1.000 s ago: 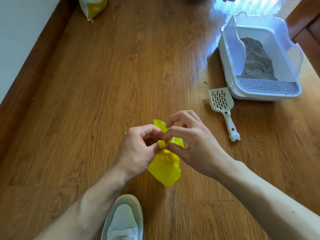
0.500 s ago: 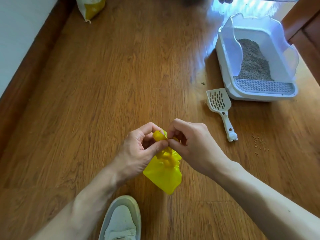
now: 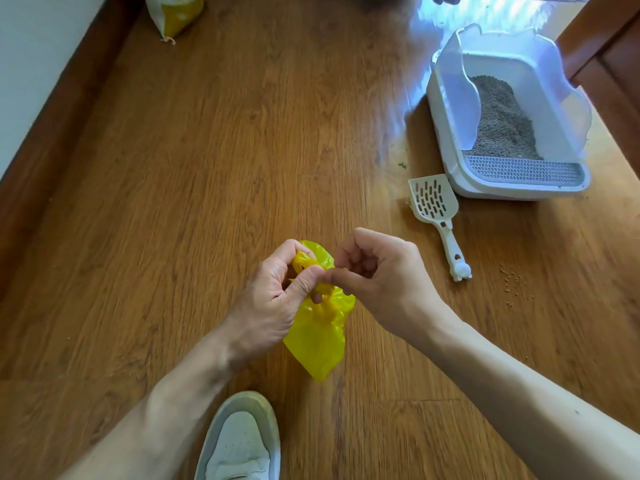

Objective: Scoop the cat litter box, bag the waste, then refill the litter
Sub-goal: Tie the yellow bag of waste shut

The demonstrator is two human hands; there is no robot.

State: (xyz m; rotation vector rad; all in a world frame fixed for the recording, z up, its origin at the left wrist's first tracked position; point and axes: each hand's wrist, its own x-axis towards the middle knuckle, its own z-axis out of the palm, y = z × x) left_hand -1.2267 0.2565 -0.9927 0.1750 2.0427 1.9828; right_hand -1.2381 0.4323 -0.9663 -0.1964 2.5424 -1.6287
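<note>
Tying off the waste bag, refill not started

Litter sack untouched far left; left hand and right hand both pinch yellow bag neck mid-floor; scoop down beside litter box, looks scooped.

Wooden floor, white wall with brown skirting board at left, grey-white shoe at bottom edge
</note>
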